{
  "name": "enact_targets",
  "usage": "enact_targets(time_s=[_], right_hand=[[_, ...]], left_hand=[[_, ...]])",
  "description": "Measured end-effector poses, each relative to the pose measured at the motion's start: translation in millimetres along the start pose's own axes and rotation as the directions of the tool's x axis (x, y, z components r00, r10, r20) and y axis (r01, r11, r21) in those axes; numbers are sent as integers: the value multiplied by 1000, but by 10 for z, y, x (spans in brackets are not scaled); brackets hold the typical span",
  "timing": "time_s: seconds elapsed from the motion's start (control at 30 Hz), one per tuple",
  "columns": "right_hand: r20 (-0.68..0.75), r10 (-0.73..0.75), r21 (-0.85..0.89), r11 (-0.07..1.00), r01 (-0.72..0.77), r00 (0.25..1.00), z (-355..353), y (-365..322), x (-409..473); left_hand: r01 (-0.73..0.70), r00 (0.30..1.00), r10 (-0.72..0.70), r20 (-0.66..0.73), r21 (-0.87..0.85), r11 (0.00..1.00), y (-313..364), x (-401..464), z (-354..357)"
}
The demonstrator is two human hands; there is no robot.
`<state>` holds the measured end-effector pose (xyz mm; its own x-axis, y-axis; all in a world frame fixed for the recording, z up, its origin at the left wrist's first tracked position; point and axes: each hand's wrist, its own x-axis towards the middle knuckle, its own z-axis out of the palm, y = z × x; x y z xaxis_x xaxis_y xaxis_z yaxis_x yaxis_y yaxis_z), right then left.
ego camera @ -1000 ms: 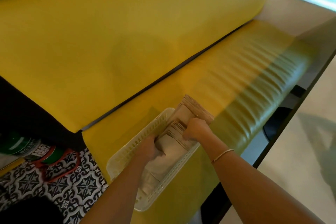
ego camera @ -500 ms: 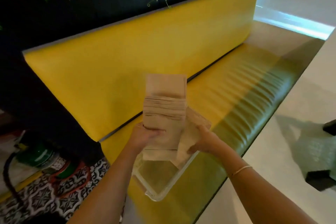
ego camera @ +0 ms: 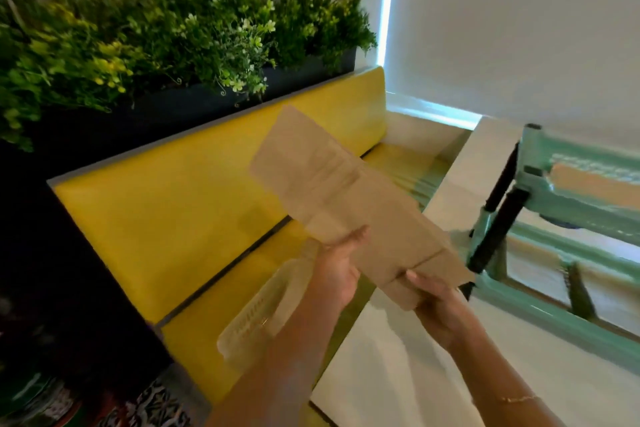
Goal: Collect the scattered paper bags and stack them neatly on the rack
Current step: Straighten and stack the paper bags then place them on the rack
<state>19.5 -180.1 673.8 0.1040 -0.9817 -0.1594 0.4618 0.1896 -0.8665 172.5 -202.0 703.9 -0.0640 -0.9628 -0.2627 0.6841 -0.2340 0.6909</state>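
Because you carry the bundle of paper bags with 2 hands, it stays squared: your left hand grips its near left edge and your right hand pinches the near corner, so the bundle tilts up and away above both. Just below your left hand, the plastic basket is blurred; right of your right hand, the green rack is cut off.

Matt brown paper bags in my hands, over a glossy bench.

The yellow bench shows smooth, shiny upholstery; the basket on its seat is translucent plastic; the mint-green rack looks painted.
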Motion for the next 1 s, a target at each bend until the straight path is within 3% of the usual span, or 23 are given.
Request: enact_targets(time_s=[0.23,0.37,0.47,0.53,0.63,0.73,0.8,0.87,0.93,1.0], right_hand=[[-279,-21,-20,1000,16,960,-821,-217,-1129],[-453,-136,-175,983,61,881,-1347,-385,-1644],[-523,-251,-340,938,71,815,-1713,-525,-2028],[-565,-294,-377,923,75,771,-1895,-590,-2227],[-598,-328,-391,916,90,732,-2069,-575,-2380],[-617,-298,-356,931,79,728,-2199,-445,-2409],[-620,-262,-317,946,69,740,-2243,-366,-2384],[-598,-203,-201,974,100,776,-2310,-294,-2335],[-562,-150,-46,987,151,813,-2312,-230,-2256],[-543,-130,85,974,209,830,-2244,-179,-2173]], left_hand=[[254,911,-259,321,60,965,-1154,-579,388],[305,889,-301,345,43,951,-1427,-590,423],[220,912,-235,336,82,972,-1447,-353,383],[126,905,-208,371,233,964,-1490,-292,432],[16,889,-241,391,499,867,-1648,-340,574],[-5,869,-280,408,574,819,-1858,-416,677],[64,866,-311,391,530,845,-1925,-436,711],[239,820,-394,416,375,895,-1941,-469,742],[408,762,-472,442,238,882,-1951,-483,785],[490,735,-506,451,162,857,-2011,-510,821]])
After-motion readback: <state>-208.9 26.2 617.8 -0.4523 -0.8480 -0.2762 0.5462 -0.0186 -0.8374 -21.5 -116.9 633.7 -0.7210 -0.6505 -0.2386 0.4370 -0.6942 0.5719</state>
